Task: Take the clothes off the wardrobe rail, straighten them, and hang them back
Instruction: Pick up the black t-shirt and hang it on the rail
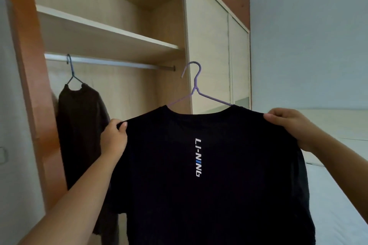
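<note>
Up in front of the open wardrobe, a black short-sleeved cotton T-shirt (219, 195) with white vertical "LI-NING" lettering down its back is held spread out in the air, off the rail and lower than it. It sits on a thin lilac wire hanger (196, 87), whose hook stands free above the collar and touches nothing. The 2 hands hold it by the shoulders. The left hand (113, 138) pinches the left shoulder seam, its thumb pressed on the near side of the cloth and its fingers hidden behind it. The right hand (286, 125) grips the right shoulder with its fingers curled together over the top edge of the fabric.

Behind the shirt, a silver metal wardrobe rail (119, 62) runs across the compartment. Near its left end 1 dark brown garment (83, 125) hangs from a dark blue wire hanger (70, 71); the rest of the rail, out to its right end, is bare. A pale wood shelf (109, 28) lies just above the rail. The wardrobe has an orange-brown wooden frame (25, 65) at its left edge, and a pale sliding door (207, 45) stands at the right of the compartment.

To the right, a pale blue-grey wall (308, 36) meets a bed with a white sheet (338, 195). At the far left edge a white wall switch (3, 155) shows partly.
</note>
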Demonstrator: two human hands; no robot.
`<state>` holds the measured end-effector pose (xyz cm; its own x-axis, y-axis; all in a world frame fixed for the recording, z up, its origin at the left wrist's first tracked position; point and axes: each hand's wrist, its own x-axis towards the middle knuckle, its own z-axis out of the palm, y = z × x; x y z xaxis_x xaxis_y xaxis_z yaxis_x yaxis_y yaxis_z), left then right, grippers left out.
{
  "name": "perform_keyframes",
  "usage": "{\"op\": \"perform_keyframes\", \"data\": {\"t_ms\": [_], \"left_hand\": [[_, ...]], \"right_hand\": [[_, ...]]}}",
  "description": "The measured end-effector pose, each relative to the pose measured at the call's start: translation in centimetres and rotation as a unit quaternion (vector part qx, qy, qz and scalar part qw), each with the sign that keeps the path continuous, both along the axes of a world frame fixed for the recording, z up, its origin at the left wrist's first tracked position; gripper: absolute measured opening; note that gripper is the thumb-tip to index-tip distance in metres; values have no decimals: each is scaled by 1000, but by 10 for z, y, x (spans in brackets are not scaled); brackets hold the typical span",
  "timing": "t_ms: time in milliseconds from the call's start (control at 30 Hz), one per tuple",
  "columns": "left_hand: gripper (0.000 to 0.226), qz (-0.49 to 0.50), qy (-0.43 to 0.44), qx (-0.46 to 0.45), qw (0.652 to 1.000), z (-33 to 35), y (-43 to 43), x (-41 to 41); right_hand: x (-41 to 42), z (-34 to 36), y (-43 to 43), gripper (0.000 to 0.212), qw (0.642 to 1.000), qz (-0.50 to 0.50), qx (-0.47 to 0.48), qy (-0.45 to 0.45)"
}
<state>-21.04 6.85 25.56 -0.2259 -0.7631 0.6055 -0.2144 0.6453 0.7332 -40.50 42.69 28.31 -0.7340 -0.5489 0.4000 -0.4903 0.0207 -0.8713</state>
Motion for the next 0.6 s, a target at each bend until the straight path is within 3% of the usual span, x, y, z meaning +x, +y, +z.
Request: {"op": "perform_keyframes", "data": {"t_ms": [300,467,600], "left_hand": [[32,-11,-20,-114,993,-5,-55,14],[35,-27,-24,-173,984,-18,-80,31],[40,-14,-52,-154,987,-43,-106,41]], "right_hand": [[6,-10,-93,23,988,-55,-102,-106],[25,-13,-163,25,983,-102,-124,-83],[31,-17,-214,27,984,-94,-123,-90]]}}
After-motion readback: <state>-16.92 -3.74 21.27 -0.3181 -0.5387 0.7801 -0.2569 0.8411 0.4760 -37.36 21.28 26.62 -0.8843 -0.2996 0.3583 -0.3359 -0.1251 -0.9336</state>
